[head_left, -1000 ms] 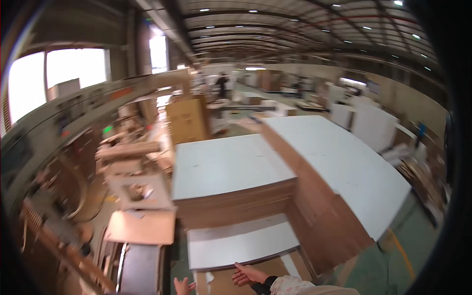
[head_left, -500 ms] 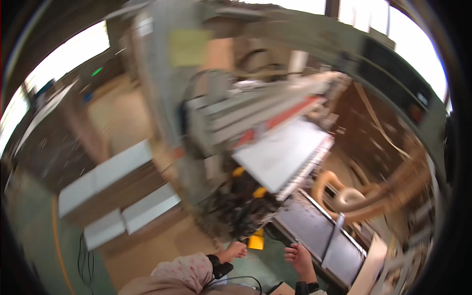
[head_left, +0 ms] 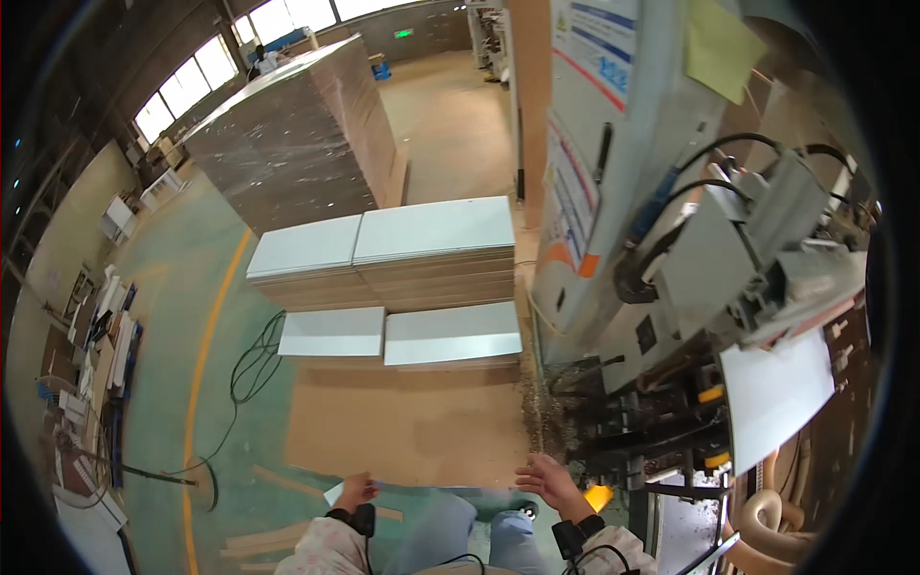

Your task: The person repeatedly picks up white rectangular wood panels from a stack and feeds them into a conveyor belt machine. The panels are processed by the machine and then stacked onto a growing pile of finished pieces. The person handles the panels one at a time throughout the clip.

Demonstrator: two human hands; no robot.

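Observation:
My left hand (head_left: 357, 491) is low in the view over the near edge of a brown board sheet (head_left: 407, 422), fingers loosely bent and apart, with nothing visible in it. To its right, my right hand (head_left: 553, 484) is held above the sheet's near right corner, fingers spread and empty. Beyond the sheet lie two low stacks of white-topped panels (head_left: 452, 335), side by side. Behind them rise two taller stacks of the same white-faced panels (head_left: 436, 230). Neither hand touches a panel.
A grey machine (head_left: 690, 259) stands close on my right, with a white panel (head_left: 778, 398) on it. A large wrapped stack (head_left: 287, 134) is at the back. Black cable (head_left: 251, 369) lies on the green floor at left, near wood strips (head_left: 273, 539).
My view has swung left from the machine to the panel stacks. My hands are farther apart, and the right one has opened out more.

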